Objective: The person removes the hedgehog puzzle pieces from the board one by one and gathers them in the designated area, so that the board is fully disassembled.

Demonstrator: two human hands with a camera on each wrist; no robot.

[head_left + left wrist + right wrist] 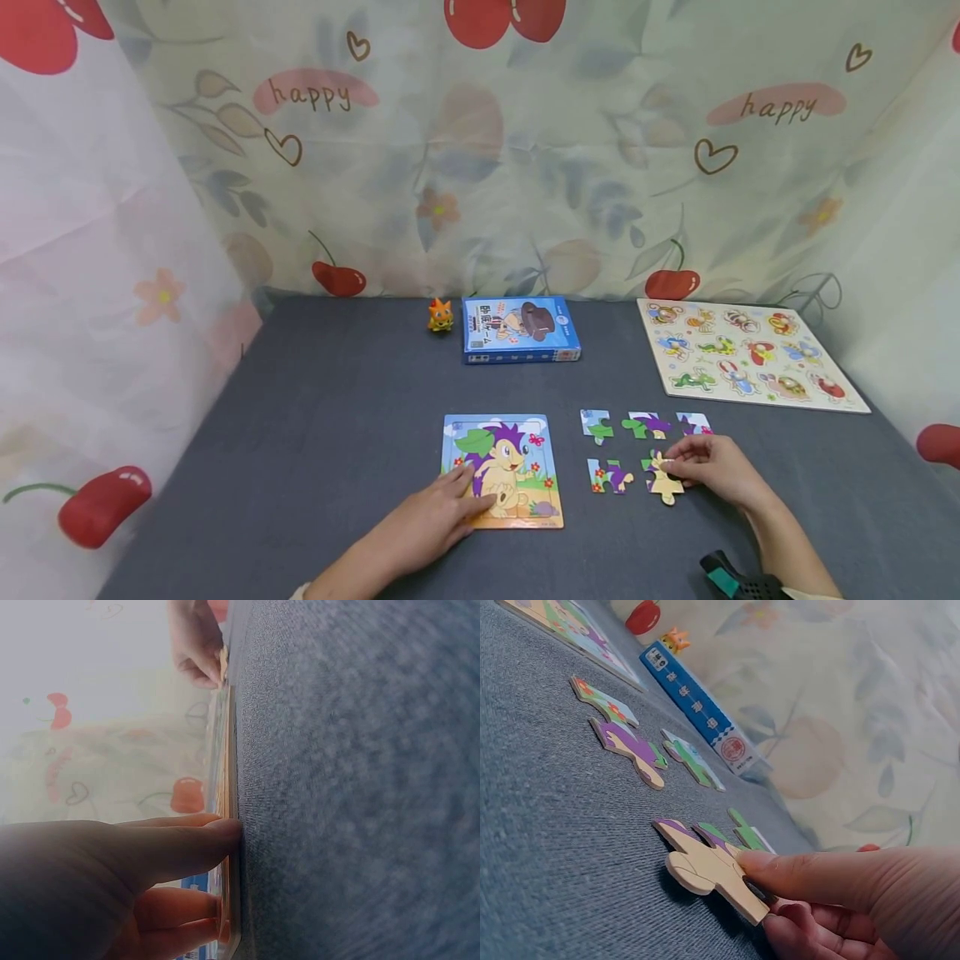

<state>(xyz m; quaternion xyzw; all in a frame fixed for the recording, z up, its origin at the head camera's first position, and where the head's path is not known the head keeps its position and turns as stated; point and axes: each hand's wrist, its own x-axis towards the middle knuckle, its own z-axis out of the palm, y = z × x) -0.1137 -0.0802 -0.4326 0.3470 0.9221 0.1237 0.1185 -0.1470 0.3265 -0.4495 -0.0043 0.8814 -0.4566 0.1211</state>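
My left hand (441,515) rests on the lower left part of a hedgehog jigsaw puzzle (528,450), which lies flat on the table. In the left wrist view, its thumb (217,834) touches the edge of the board, and other fingers lie over the picture. My right hand (712,468) pinches a mostly cream jigsaw piece (712,870) between thumb and fingers. That piece is tilted, one side raised off the cloth. Around it lie several loose pieces, among them a purple and red-flowered one (609,477), a green and blue one (597,425) and a purple and green one (648,425).
Behind the puzzle stand a blue game box (521,330) and a small orange toy figure (440,315). At the back right lies a board with insect pictures (750,354). A dark cloth (337,400) covers the table, and patterned curtains (487,167) enclose it.
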